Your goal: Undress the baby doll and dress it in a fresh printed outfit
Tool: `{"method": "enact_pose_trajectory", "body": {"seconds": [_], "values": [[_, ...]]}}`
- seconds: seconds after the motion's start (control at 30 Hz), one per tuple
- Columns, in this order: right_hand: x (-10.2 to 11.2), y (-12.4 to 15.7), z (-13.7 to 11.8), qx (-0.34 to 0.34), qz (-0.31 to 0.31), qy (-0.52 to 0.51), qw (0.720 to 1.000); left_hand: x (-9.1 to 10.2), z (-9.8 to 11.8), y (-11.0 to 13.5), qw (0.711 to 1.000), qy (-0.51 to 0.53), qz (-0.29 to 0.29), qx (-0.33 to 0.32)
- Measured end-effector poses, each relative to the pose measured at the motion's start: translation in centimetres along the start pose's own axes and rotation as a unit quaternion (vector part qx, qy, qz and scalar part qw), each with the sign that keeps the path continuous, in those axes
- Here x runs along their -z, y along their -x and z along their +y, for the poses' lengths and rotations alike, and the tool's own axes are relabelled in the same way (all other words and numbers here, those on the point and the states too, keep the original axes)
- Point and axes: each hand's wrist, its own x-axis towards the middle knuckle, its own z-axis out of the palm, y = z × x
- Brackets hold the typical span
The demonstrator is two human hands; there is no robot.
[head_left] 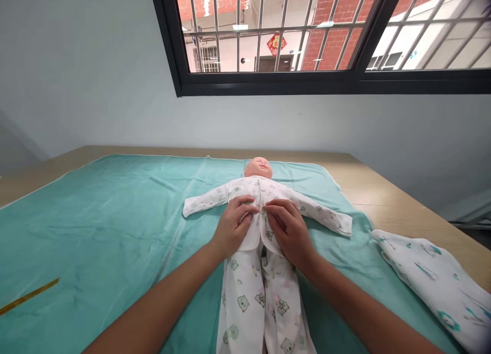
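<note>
A baby doll (258,167) lies on its back, dressed in a white printed jacket (245,186) with its sleeves spread wide. White printed trousers (245,297) cover its legs. At the jacket's front opening, my left hand (236,223) pinches the left-hand edge of the cloth. Just across from it, my right hand (289,228) has its fingers closed on the other edge, beside a small button (262,211). Whether the button is through its hole cannot be made out. The jacket's lower front parts slightly below my hands.
A teal cloth (115,216) covers most of the wooden table (387,211). On the right lies a folded white printed cloth (433,277). A thin yellow-brown strip (30,296) rests at the left. Behind the table stand a wall and a barred window (276,83).
</note>
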Motion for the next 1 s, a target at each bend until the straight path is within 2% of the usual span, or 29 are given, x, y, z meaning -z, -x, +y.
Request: {"method": "enact_pose_trajectory", "body": {"seconds": [0.17, 0.27, 0.43, 0.6, 0.7, 0.87, 1.0], "values": [[0.1, 0.0, -0.3, 0.014, 0.000, 0.059, 0.998, 0.1, -0.1, 0.0, 1.000, -0.004, -0.006, -0.008], [0.5, -0.3, -0.9, 0.003, -0.034, 0.105, 0.994, 0.0, -0.1, -0.1, 1.000, -0.012, -0.012, -0.006], [1.2, -1.3, -2.9, -0.066, -0.128, 0.189, 0.971, 0.1, 0.1, -0.3, 0.999, -0.023, -0.035, 0.018], [1.7, -2.0, -3.7, -0.132, -0.172, 0.216, 0.952, 0.2, 0.5, -0.7, 0.998, -0.014, -0.034, 0.048], [1.7, -1.9, -3.6, -0.151, -0.175, 0.222, 0.947, 0.2, 0.7, -0.8, 0.998, -0.017, -0.036, 0.045], [1.2, -1.5, -3.4, -0.132, -0.130, 0.238, 0.954, 0.1, 0.7, -0.7, 0.999, -0.035, -0.032, 0.023], [1.4, -1.7, -2.8, -0.134, -0.135, 0.196, 0.962, 0.1, 0.6, -0.6, 0.999, -0.046, -0.025, 0.010]]}}
